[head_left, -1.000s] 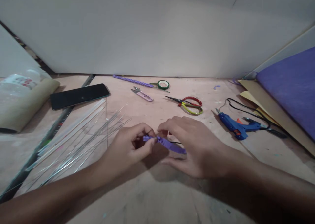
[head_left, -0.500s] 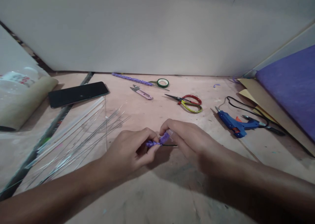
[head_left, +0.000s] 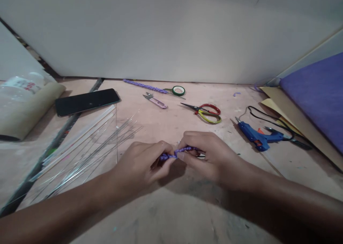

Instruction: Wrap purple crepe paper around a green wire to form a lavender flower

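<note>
My left hand (head_left: pixel 147 161) is closed, thumb and forefinger pinching a short purple-wrapped wire stem (head_left: pixel 164 157) over the table. Close beside it on the right, my right hand (head_left: pixel 211 152) is closed on a twisted purple paper strip (head_left: pixel 187 149), which runs to the stem at my left fingertips. A dark bare length of the wire shows under my right fingers. Beyond the hands, a longer finished-looking purple-wrapped stem (head_left: pixel 144 86) lies near the wall, its end by a roll of green tape (head_left: pixel 178 91). The left fingers hide part of the stem.
Pink thread snips (head_left: pixel 155 101) and red-and-yellow-handled scissors (head_left: pixel 205 112) lie ahead. On the right are a blue glue gun (head_left: pixel 253 135) and purple paper (head_left: pixel 316 97). Leftward are loose wires (head_left: pixel 88 158), glue sticks (head_left: pixel 80 138), a black phone (head_left: pixel 88 102) and a cardboard tube (head_left: pixel 32 111).
My right hand has turned and its fingertips now pinch the purple strip, which has gone from a flat, wide piece to a thin twist. My left hand keeps its hold.
</note>
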The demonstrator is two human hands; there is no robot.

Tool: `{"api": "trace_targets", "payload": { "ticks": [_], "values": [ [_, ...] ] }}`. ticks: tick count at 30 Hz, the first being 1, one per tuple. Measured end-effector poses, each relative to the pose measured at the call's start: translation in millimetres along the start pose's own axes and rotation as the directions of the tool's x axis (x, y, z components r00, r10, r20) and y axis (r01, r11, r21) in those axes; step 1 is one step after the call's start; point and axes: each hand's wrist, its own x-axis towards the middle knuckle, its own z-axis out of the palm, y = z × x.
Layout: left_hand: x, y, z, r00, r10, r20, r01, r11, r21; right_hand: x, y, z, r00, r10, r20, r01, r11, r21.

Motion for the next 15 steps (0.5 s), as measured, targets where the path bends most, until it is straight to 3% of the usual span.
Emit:
{"api": "trace_targets", "payload": {
  "ticks": [5, 8, 15],
  "values": [
    [3, 2, -4.0, 0.993, -0.114, 0.004, 0.114, 0.992, -0.059, -3, 6, 5, 0.967, -0.233, -0.101, 0.229, 0.972, -0.052],
    [5, 4, -4.9, 0.982, -0.19, 0.016, 0.19, 0.974, -0.124, -6, 8, 10, 0.922, -0.357, -0.15, 0.327, 0.925, -0.192],
    [4, 10, 1.0, 0.913, -0.391, 0.112, 0.406, 0.858, -0.314, -10, 8, 14, 0.845, -0.529, -0.08, 0.37, 0.686, -0.627]
  ]
}}
